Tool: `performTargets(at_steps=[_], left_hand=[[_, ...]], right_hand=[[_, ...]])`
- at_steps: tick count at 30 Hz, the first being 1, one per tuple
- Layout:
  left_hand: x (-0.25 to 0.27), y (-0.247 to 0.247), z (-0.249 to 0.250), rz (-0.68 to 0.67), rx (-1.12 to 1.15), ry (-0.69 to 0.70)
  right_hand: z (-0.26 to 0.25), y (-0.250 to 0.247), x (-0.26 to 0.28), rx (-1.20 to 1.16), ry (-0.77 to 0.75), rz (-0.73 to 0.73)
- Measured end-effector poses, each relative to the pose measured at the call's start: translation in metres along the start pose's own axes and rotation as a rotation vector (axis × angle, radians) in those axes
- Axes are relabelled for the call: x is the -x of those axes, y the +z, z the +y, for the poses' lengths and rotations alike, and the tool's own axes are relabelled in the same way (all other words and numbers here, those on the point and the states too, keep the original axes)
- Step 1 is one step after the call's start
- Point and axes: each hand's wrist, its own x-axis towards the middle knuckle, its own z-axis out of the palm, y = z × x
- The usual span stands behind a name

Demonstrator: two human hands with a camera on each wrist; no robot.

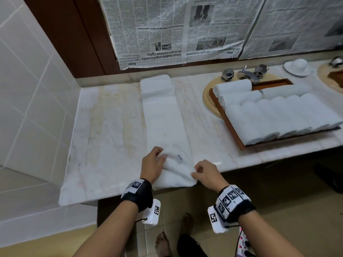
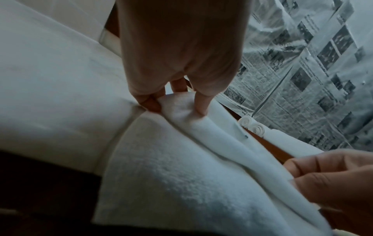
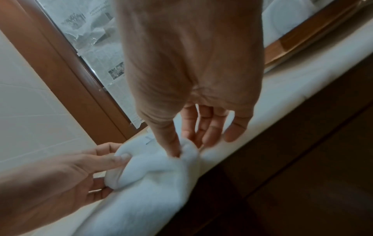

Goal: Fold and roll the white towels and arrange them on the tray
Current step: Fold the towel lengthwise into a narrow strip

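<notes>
Both hands work the towel's (image 1: 165,123) near end at lower centre of the head view: the left hand (image 1: 151,165) pinches its bunched left corner, the right hand (image 1: 207,173) pinches the right corner between thumb and forefinger. Folded into a long strip on the tabletop (image 1: 104,130), the towel runs from the front edge straight toward the newspaper (image 1: 167,28). At right, rolled towels (image 1: 274,115) fill the tray (image 1: 234,132).

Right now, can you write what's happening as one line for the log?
step: starting roll | left hand: pinching towel near end | right hand: pinching near corner | tray: rolled towels on it
</notes>
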Motion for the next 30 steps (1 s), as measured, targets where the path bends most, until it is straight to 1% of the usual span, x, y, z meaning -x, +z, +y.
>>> performTargets(at_steps=[3, 6, 8, 10, 12, 16, 20, 24, 28, 30], left_hand=[[0.007, -0.007, -0.003, 0.017, 0.050, 0.011], [0.009, -0.011, -0.003, 0.025, 0.082, -0.009], [0.010, -0.010, -0.002, 0.026, 0.090, -0.031], [0.011, -0.010, -0.003, 0.038, 0.084, -0.046], [0.012, -0.009, -0.004, 0.048, 0.088, -0.057], [0.016, -0.011, 0.001, 0.046, 0.108, -0.069], [0.021, -0.015, 0.001, 0.040, 0.105, -0.059], [0.026, -0.019, -0.005, 0.011, 0.051, -0.028], [0.032, -0.021, -0.010, -0.027, 0.043, -0.085], [0.037, -0.021, -0.007, -0.033, 0.028, -0.102]], right_hand=[[0.005, 0.008, 0.015, -0.128, -0.091, 0.087], [0.012, 0.015, 0.028, -0.254, -0.117, 0.135], [0.014, 0.016, 0.036, -0.389, -0.068, 0.085], [0.015, 0.016, 0.041, -0.460, -0.028, 0.019], [0.016, 0.016, 0.044, -0.440, -0.025, 0.019], [0.019, 0.019, 0.041, -0.373, -0.028, 0.145], [0.019, 0.023, 0.041, -0.347, -0.031, 0.219], [0.021, 0.030, 0.045, -0.232, -0.100, 0.327], [0.028, 0.040, 0.054, -0.155, -0.208, 0.340], [0.034, 0.045, 0.060, -0.163, -0.219, 0.316]])
